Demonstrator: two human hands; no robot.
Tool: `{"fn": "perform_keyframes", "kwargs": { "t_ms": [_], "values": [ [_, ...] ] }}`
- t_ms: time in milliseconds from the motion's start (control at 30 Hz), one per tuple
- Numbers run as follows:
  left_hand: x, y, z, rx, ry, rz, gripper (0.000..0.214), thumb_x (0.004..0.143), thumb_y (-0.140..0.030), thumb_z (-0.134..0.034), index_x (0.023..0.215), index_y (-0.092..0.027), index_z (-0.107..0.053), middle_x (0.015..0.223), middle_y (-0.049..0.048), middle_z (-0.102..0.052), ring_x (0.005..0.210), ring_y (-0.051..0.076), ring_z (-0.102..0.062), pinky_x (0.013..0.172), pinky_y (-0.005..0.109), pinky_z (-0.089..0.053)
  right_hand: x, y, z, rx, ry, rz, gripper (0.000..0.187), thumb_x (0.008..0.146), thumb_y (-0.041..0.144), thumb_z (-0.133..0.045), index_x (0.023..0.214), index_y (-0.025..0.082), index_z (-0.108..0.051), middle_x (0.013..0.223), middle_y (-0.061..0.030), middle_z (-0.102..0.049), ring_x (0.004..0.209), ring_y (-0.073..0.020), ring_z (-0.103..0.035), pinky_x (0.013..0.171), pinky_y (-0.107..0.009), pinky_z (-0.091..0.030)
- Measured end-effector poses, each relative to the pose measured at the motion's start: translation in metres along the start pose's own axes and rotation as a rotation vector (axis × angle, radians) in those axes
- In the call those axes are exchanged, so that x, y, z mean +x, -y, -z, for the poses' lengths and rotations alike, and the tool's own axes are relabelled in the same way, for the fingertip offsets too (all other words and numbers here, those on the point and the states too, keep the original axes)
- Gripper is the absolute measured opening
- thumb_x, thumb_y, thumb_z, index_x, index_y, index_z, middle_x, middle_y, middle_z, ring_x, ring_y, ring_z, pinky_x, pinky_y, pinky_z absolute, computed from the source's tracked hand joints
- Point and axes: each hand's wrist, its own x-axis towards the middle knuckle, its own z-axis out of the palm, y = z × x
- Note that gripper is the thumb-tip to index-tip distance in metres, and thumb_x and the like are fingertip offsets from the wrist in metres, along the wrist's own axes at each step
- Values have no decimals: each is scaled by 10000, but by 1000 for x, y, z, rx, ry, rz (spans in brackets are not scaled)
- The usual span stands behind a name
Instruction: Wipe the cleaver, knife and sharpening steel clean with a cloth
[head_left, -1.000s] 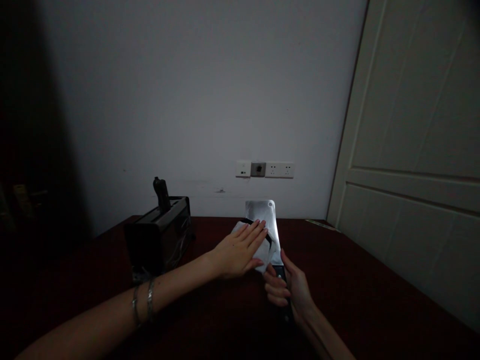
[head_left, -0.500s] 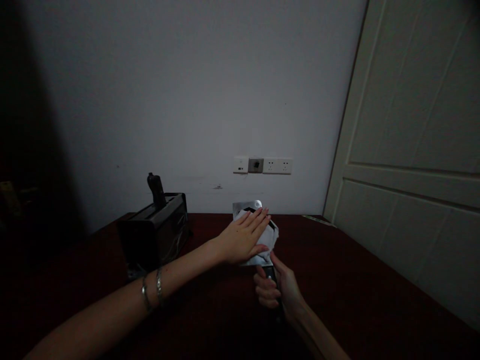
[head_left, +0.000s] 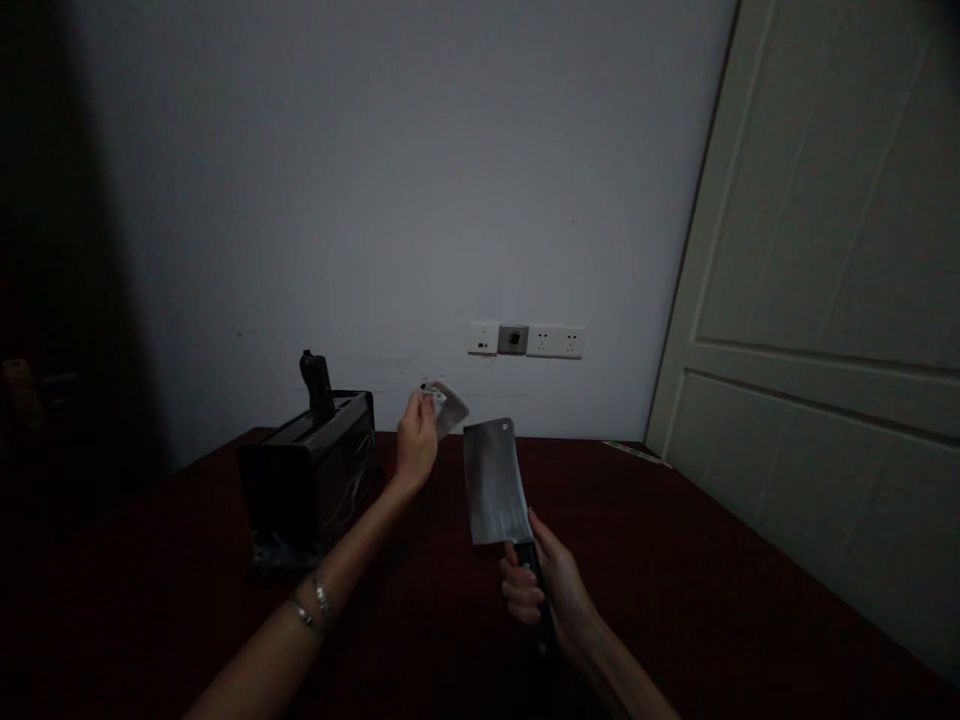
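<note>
My right hand is closed round the dark handle of a cleaver, whose broad steel blade points up and away over the dark red table. My left hand is raised to the left of the blade and pinches a crumpled white cloth between its fingertips. The cloth hangs clear of the blade. Two bracelets sit on my left wrist.
A black knife block with one dark handle sticking up stands at the table's back left. A white wall with a row of sockets is behind. A pale door closes off the right side.
My left hand has lifted off the blade, gathered the cloth and moved up and left. The cleaver, earlier lying covered under the cloth, now stands bare and tilted up in my right hand.
</note>
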Motion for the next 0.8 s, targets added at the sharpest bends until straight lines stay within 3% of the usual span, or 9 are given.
{"fn": "perform_keyframes", "kwargs": {
  "t_ms": [133,300,467,633,800],
  "values": [
    [-7,39,11,-46,-116,204,343,847,-460,-370,707,-174,-496,642,-4,-498,637,147,-508,638,251,-407,0,0,-2,-38,-64,17,545,801,616,-367,560,144,-494,379,83,-314,295,-14,-158,294,-150,-130],
    [-2,68,13,-148,-91,381,336,791,-465,-404,727,-157,-524,691,14,-537,680,160,-510,671,259,-395,1,-2,0,-42,-62,8,548,800,616,-367,544,147,-491,369,82,-300,286,-14,-159,286,-152,-119],
    [-18,73,12,-143,185,365,297,759,-416,-479,730,-141,-586,717,32,-604,707,182,-541,707,268,-401,1,-1,2,-27,-68,16,538,795,613,-392,540,150,-486,374,87,-283,287,-12,-155,284,-150,-122],
    [-57,77,5,-118,556,324,373,812,-398,-441,1023,-148,-620,1045,67,-632,980,224,-545,904,300,-345,2,4,1,-34,-151,60,552,787,637,-389,530,156,-470,367,100,-255,287,-8,-133,277,-138,-113],
    [-86,83,-3,-237,767,522,395,748,-329,-532,1076,-119,-602,1091,106,-617,1016,246,-538,910,329,-355,1,10,-3,-43,-246,155,564,825,615,-329,516,159,-448,359,103,-238,280,-6,-121,267,-126,-114]
  ]
}}
